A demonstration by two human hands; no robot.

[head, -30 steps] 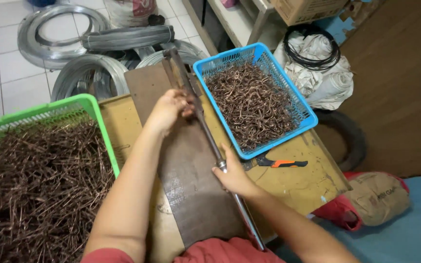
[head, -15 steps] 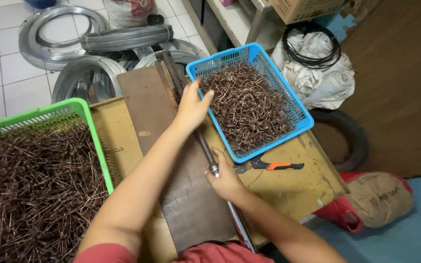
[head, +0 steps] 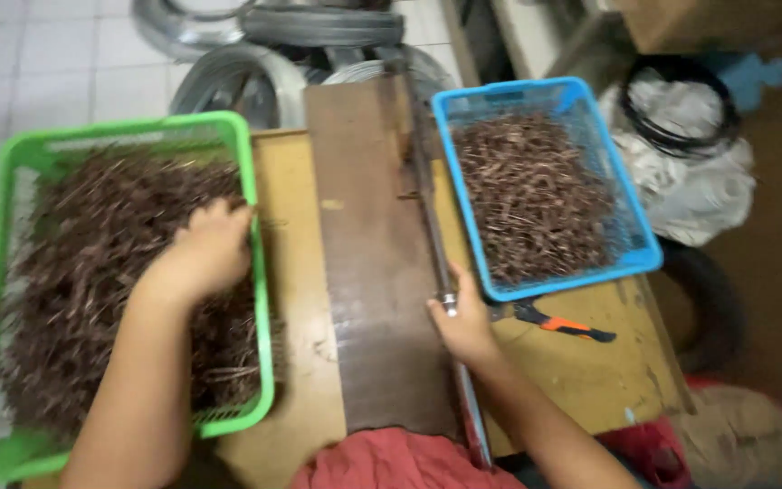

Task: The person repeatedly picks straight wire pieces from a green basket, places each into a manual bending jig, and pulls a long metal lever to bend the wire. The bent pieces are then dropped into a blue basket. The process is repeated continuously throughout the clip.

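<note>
My left hand (head: 203, 255) reaches into the green basket (head: 255, 272), fingers curled among the brown wire pieces (head: 92, 281) heaped inside; I cannot tell if it grips any. My right hand (head: 463, 321) is closed around the long metal lever bar (head: 427, 199) that runs along the right edge of a dark brown board (head: 368, 272) on the wooden table (head: 291, 272). To the right, the blue basket (head: 635, 244) holds a pile of similar brown pieces (head: 531, 199).
Orange-handled pliers (head: 563, 323) lie on the table just right of my right hand. Coils of grey wire (head: 237, 77) lie on the tiled floor beyond the table. A white sack (head: 699, 181) with a black ring on it sits at the right.
My left hand has moved from the top of the lever near the blue basket across to the green basket. The view has shifted left. My right hand stays on the lever.
</note>
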